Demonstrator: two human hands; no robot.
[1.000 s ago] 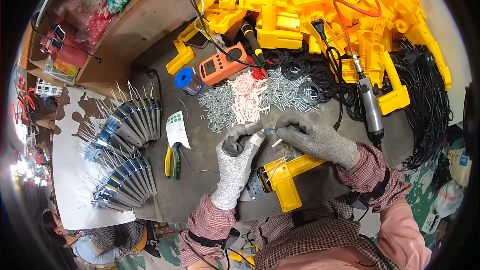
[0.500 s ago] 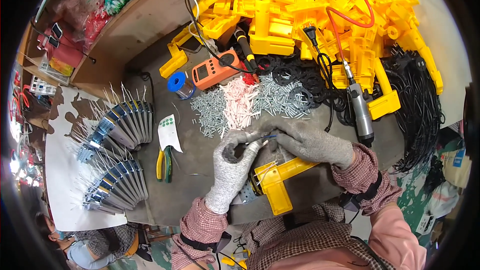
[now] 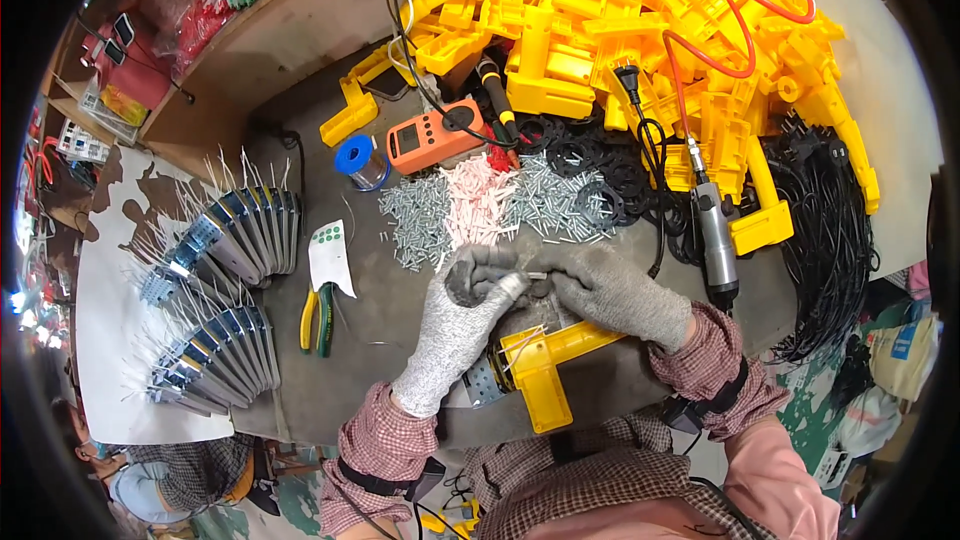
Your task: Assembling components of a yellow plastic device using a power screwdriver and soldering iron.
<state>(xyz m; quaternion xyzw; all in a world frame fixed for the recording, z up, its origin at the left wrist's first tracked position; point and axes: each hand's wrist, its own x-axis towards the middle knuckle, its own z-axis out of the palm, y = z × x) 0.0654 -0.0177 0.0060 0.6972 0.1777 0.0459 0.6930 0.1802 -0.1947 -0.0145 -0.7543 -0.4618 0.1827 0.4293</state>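
Note:
My left hand (image 3: 455,310), in a pale knitted glove, has its thumb and fingers pinched at the end of a thin, pale wire-like piece (image 3: 537,275). Facing it, my right hand (image 3: 625,298), in a grey glove, pinches the same piece from the other side. The fingertips hide most of it. Just below them lies an open yellow plastic housing (image 3: 543,395), its handle reaching under my right wrist. Thin white wires (image 3: 524,340) stick out of the housing. Against its left side sits a perforated metal plate (image 3: 484,380), partly covered by my left forearm.
Screws (image 3: 420,222) and pink sleeves (image 3: 475,200) lie beyond my hands, near an orange meter (image 3: 432,136) and solder spool (image 3: 362,162). Yellow housings (image 3: 560,40) pile up behind. Pliers (image 3: 318,320) and fanned metal parts (image 3: 225,350) are left; an air screwdriver (image 3: 714,240) is right.
My hands stay pinched close together in front of the screws. A short blue wire seen between the fingertips before no longer shows; a pale piece shows there now. The whole view has shifted slightly.

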